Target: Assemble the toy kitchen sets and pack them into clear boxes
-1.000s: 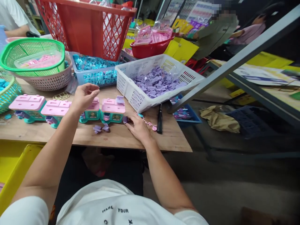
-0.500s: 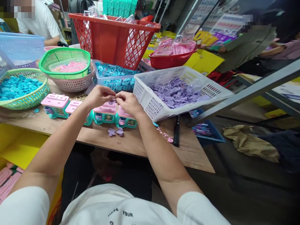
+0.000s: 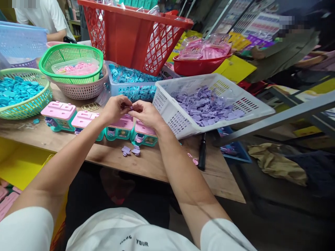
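My left hand (image 3: 117,107) and my right hand (image 3: 145,113) meet fingertip to fingertip above a row of toys. Both pinch a small purple plastic piece (image 3: 130,108), mostly covered by the fingers. Below them stand several pink-topped teal toy boxes: one at the far left (image 3: 59,115), one partly behind my left forearm (image 3: 83,120), one under my hands (image 3: 120,128), and one at the right end (image 3: 144,134). A few loose purple pieces (image 3: 131,150) lie on the wooden table (image 3: 157,166) in front of the row.
A white basket (image 3: 180,122) of purple parts stands at right, beside a black-handled tool (image 3: 202,153). Behind are a red basket (image 3: 123,38), a blue-part bin (image 3: 131,90), and a green basket (image 3: 70,79). A metal bar (image 3: 282,116) slants across the right. A person in white (image 3: 43,15) sits opposite.
The view has shifted slightly, so the baskets and toys appear moved. My hands stay together over the toy row, still pinching the small purple piece.
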`<act>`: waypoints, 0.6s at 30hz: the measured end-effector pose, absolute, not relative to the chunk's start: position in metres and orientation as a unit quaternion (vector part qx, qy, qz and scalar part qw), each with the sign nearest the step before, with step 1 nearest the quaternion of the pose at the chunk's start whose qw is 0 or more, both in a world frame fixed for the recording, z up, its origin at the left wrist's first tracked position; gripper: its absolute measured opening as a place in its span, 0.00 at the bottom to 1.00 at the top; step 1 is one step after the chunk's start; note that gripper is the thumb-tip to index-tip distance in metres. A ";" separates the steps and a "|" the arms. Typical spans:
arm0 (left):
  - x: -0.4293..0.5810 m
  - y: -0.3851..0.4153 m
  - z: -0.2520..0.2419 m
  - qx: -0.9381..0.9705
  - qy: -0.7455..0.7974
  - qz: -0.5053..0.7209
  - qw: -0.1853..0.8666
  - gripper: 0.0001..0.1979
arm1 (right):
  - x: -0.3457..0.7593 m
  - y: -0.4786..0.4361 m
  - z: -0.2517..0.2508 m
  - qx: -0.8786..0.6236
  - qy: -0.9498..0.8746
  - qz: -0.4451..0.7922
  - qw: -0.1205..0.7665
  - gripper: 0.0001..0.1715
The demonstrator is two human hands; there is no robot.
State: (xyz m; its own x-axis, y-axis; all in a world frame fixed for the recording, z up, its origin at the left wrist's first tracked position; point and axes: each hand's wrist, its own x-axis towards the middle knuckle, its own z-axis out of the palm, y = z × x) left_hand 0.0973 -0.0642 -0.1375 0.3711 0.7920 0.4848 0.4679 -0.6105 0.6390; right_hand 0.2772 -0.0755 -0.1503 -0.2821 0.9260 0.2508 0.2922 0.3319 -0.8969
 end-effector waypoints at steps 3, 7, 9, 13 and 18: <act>0.089 -0.067 -0.129 0.811 0.413 0.341 0.235 0.15 | 0.274 -0.079 -0.151 -0.432 -0.699 0.390 0.415 0.09; 0.085 -0.071 -0.123 0.821 0.415 0.309 0.240 0.16 | 0.272 -0.083 -0.153 -0.441 -0.698 0.368 0.427 0.08; 0.086 -0.072 -0.121 0.821 0.420 0.305 0.239 0.16 | 0.272 -0.085 -0.154 -0.451 -0.699 0.348 0.431 0.09; 0.086 -0.069 -0.119 0.820 0.439 0.268 0.253 0.16 | 0.273 -0.089 -0.155 -0.467 -0.706 0.318 0.428 0.08; 0.084 -0.065 -0.117 0.795 0.460 0.250 0.305 0.15 | 0.273 -0.091 -0.155 -0.473 -0.701 0.313 0.432 0.09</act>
